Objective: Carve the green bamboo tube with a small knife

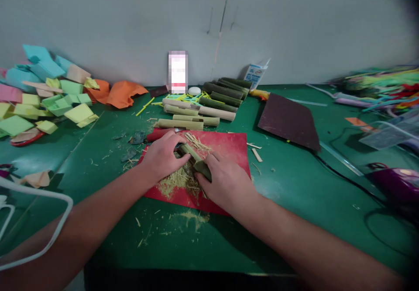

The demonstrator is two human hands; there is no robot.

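Note:
My left hand (165, 153) and my right hand (229, 182) both grip a green bamboo tube (191, 152), slanted over a red sheet (236, 144). The left thumb and fingers close around its far end. The right fingers wrap the near end and hide part of it. Beneath the tube, pale shavings and dust (173, 184) cover the sheet, with thin splinters (198, 141) beyond it. Just behind my left hand lies a red-handled tool (156, 133) with a metal part, its working end unclear. Cut bamboo pieces (180, 124) lie farther back, some with slots.
Folded coloured papers (42, 101) heap at the left, beside orange sheets (122, 93). A blurred-out phone (178, 70) stands against the wall. At right are a dark brown board (288, 122), a purple device (397, 181) with a black cable, and coloured strips (386, 85).

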